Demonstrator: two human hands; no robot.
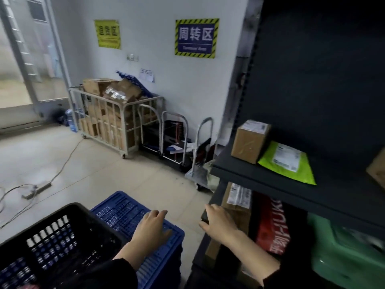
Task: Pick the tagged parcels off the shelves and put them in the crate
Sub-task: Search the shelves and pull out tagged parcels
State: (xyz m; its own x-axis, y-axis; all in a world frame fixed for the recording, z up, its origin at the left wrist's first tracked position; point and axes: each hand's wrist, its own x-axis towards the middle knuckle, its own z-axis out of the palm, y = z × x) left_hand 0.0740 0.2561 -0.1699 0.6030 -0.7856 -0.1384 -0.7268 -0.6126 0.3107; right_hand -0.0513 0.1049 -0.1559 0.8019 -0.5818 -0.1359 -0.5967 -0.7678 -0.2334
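Observation:
A black slotted crate (62,236) stands at the lower left, atop a blue crate (133,207). My left hand (153,228) rests flat on the blue crate, fingers relaxed. My right hand (218,223) grips the near end of a brown cardboard parcel (239,217) with a white label on the lower shelf. Beside that parcel stand a red bag (273,224) and a green bag (341,251). The upper shelf (270,180) carries a small labelled brown box (249,141) and a lime-green mailer (288,162).
A metal cage trolley (116,115) full of cardboard boxes stands against the white wall, with folded hand carts (175,140) beside it. Cables and a power strip (35,190) lie on the tiled floor at left. Another brown box (377,172) sits at the right edge.

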